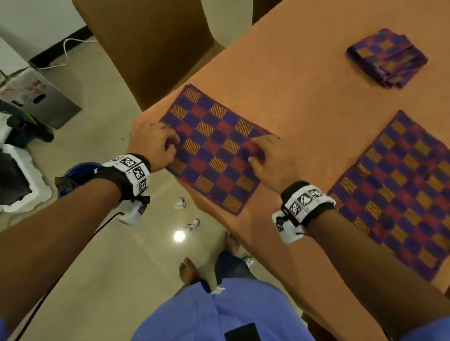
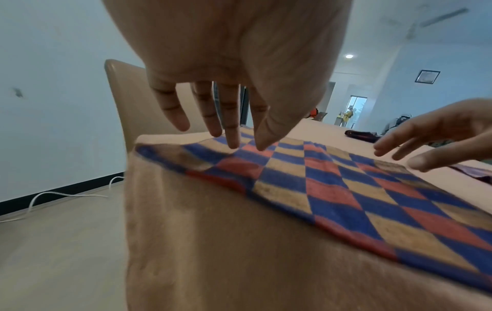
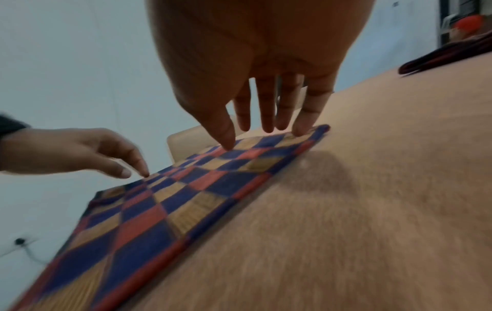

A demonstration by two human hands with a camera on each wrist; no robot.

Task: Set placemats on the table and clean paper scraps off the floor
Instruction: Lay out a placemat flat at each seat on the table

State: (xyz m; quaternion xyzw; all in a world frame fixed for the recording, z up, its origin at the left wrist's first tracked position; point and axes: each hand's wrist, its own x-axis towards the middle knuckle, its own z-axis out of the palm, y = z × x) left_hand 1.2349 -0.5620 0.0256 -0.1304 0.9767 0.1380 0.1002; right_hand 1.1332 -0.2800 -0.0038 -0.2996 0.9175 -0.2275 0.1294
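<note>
A checkered blue, red and gold placemat [image 1: 212,148] [image 2: 333,189] [image 3: 165,206] lies flat at the corner of the tan table [image 1: 302,101]. My left hand [image 1: 154,145] [image 2: 226,117] touches its left side with straight fingers. My right hand [image 1: 262,152] [image 3: 269,117] touches its right side, fingers straight, little finger on the far corner. A second spread placemat [image 1: 407,192] lies to the right. Folded placemats [image 1: 386,57] are stacked further back. Crumpled paper scraps [image 1: 181,203] [image 1: 193,224] lie on the floor below the table edge.
A brown chair [image 1: 148,34] stands at the table's far-left side. Boxes [image 1: 34,90], white foam and a dark bag crowd the floor at left. A white cable [image 1: 68,44] [image 2: 53,195] runs along the wall. My bare feet [image 1: 188,271] stand by the table.
</note>
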